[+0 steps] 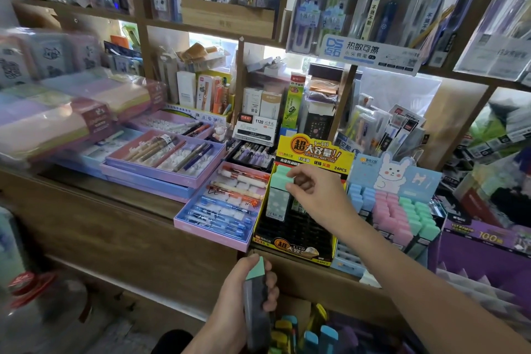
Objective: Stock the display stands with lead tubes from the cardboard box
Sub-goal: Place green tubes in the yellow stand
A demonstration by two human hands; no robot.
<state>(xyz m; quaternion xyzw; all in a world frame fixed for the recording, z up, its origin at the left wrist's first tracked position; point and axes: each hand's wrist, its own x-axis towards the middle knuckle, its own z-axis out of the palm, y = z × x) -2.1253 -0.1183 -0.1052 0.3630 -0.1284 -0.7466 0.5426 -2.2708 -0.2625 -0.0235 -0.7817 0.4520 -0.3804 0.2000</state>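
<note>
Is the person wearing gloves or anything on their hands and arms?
No gloves. The left hand and right hand are bare, with no rings, watch or bracelet showing. Both forearms are bare too; no sleeve comes into view.

R hand point(319, 195) pinches mint tube point(279, 195) in yellow stand point(313, 154); L hand point(238, 304) grips second tube point(255, 307).

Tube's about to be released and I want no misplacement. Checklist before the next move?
1. Right hand pinches the mint-capped tube near its cap: ok.
2. Tube seated in a slot of the yellow stand: cannot tell, base blurred.
3. Free slots in the stand: ok, most rows look unfilled.
4. Left hand grips a second tube, ready: ok.
5. Cardboard box below holds spare tubes: ok.
</note>
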